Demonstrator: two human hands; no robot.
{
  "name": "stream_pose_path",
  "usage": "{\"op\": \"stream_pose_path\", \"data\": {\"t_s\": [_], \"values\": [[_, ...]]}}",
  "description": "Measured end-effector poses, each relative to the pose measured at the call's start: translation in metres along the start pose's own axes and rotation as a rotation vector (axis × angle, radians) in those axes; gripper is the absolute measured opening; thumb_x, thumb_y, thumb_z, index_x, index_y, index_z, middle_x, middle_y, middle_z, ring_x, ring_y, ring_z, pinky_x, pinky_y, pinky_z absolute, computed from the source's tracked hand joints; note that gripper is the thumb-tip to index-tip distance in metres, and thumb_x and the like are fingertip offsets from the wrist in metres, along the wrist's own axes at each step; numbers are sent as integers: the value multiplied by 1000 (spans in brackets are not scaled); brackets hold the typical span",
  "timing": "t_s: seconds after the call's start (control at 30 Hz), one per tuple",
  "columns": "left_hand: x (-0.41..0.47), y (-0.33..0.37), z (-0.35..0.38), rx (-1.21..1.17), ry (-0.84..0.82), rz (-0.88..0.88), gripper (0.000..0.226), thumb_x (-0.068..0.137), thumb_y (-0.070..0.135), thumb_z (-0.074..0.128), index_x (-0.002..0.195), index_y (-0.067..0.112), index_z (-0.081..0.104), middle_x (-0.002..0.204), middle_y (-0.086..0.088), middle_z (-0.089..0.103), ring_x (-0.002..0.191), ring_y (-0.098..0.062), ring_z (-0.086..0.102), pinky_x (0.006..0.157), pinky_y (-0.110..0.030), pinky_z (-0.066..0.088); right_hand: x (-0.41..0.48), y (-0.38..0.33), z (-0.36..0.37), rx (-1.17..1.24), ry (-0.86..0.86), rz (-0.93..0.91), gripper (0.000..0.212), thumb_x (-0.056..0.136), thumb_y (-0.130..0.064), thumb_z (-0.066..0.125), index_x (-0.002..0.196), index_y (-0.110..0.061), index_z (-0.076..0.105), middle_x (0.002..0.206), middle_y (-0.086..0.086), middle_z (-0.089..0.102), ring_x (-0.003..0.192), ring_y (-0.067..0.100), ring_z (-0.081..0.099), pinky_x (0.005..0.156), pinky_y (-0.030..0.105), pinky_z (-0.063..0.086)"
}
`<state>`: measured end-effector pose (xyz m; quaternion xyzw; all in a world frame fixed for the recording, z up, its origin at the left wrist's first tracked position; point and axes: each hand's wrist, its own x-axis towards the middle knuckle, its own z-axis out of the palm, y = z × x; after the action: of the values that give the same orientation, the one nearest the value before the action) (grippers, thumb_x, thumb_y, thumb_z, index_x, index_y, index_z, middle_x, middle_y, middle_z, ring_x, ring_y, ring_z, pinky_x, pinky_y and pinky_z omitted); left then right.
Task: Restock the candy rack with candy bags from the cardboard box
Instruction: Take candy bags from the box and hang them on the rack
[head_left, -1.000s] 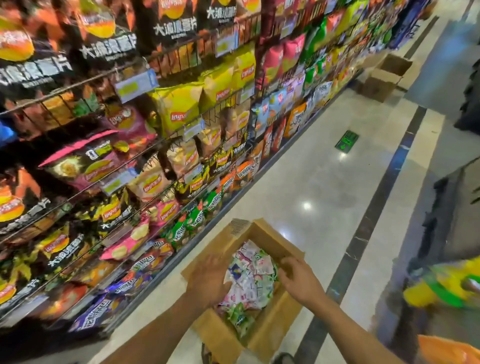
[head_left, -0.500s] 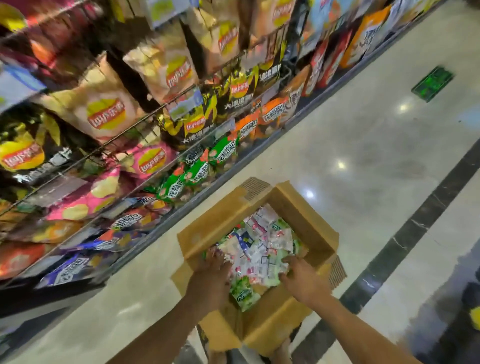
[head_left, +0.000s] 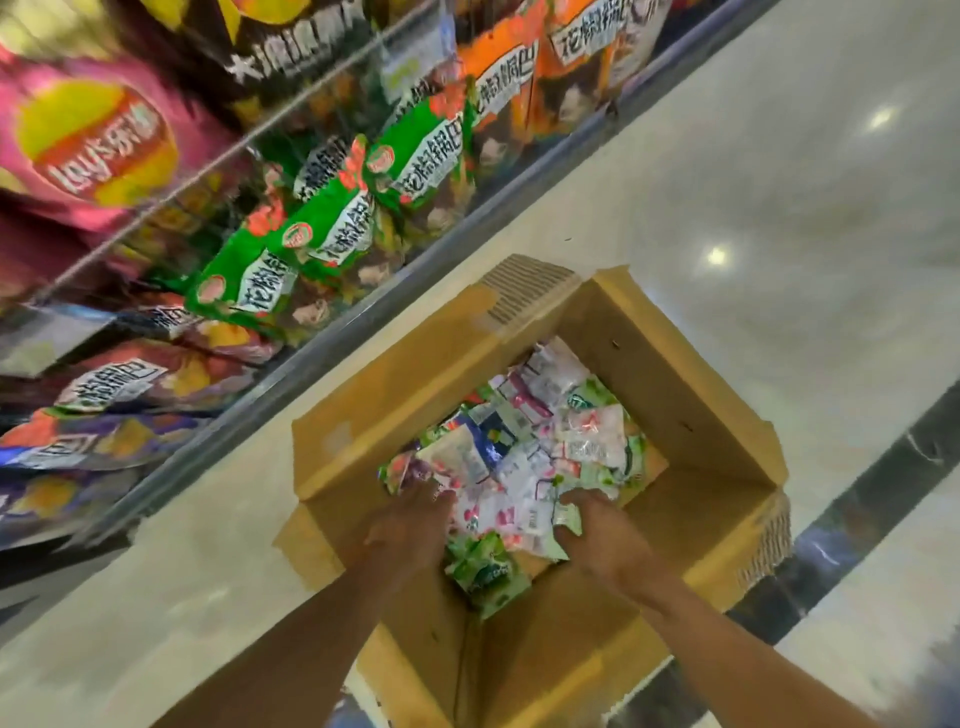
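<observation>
My left hand (head_left: 410, 525) and right hand (head_left: 597, 540) dig into light, slippery candy bags (head_left: 524, 452) at six o'clock; grip I cannot tell; I'd pinch edges.

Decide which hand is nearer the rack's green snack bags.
Left. The left hand is in the box on the side toward the green snack bags; the right hand is farther off.
</observation>
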<state>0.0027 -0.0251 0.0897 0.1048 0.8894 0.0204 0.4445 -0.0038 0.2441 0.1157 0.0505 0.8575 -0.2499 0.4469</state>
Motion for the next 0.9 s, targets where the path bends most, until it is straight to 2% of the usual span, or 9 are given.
{"op": "stream_pose_path", "data": {"t_s": [0.17, 0.27, 0.4, 0.57, 0.67, 0.7, 0.8, 0.83, 0.9], "values": [[59, -6, 30, 89, 58, -13, 67, 100, 13, 53, 162, 20, 28, 170, -6, 26, 159, -28, 19, 129, -44, 18, 53, 30, 11, 108, 109, 26, 36, 100, -28, 58, 136, -20, 60, 140, 5, 59, 122, 24, 60, 92, 27, 44], [81, -8, 47, 83, -29, -83, 73, 96, 16, 62, 160, 19, 27, 166, -6, 29, 156, -32, 22, 124, -51, 28, 73, 47, 10, 188, 175, 110, 34, 99, -28, 62, 132, -22, 60, 134, 1, 62, 105, 20, 67, 78, 26, 49], [91, -1, 52, 134, -24, -128, 66, 93, 16, 64, 153, 16, 36, 153, -8, 41, 144, -33, 37, 114, -49, 40, 88, 63, 6, 267, 190, 207, 34, 98, -25, 63, 132, -21, 60, 131, 4, 65, 108, 22, 63, 88, 32, 52], [89, 2, 45, 319, -116, -111, 48, 94, 27, 65, 141, 21, 58, 144, -7, 54, 139, -33, 43, 121, -52, 28, 89, 64, -4, 279, 177, 242, 32, 98, -27, 61, 129, -21, 61, 125, 2, 62, 102, 17, 56, 84, 28, 46], [80, -8, 43, 320, -129, -59, 56, 91, 50, 68, 139, 23, 62, 145, -6, 50, 142, -36, 37, 124, -51, 20, 88, 60, -11, 275, 171, 235, 31, 98, -26, 61, 129, -20, 61, 130, 4, 64, 102, 18, 58, 86, 29, 47], [78, -12, 44, 293, -87, -37, 57, 89, 53, 67, 137, 23, 63, 145, -5, 51, 141, -35, 37, 123, -50, 20, 90, 60, -13, 273, 166, 236, 33, 98, -26, 61, 131, -19, 61, 132, 4, 64, 104, 18, 59, 87, 28, 47], [75, -19, 45, 66, 143, 36, 35, 95, 28, 61, 129, 22, 66, 136, -6, 64, 132, -32, 52, 119, -48, 32, 95, 57, -21, 275, 164, 266, 45, 97, -24, 62, 141, -17, 54, 138, 8, 61, 112, 25, 62, 86, 29, 49], [74, -18, 43, -69, 193, 40, 25, 97, 23, 60, 122, 23, 64, 123, -6, 69, 120, -29, 59, 112, -46, 40, 99, 57, -23, 283, 172, 285, 48, 96, -22, 63, 142, -17, 52, 138, 9, 60, 113, 28, 63, 86, 32, 52], [72, -14, 34, -391, 260, 15, 5, 105, 24, 54, 107, 26, 50, 88, -1, 62, 86, -15, 60, 81, -36, 48, 107, 57, -26, 301, 169, 315, 50, 96, -20, 64, 143, -14, 49, 138, 13, 58, 117, 32, 61, 91, 37, 53]]}}
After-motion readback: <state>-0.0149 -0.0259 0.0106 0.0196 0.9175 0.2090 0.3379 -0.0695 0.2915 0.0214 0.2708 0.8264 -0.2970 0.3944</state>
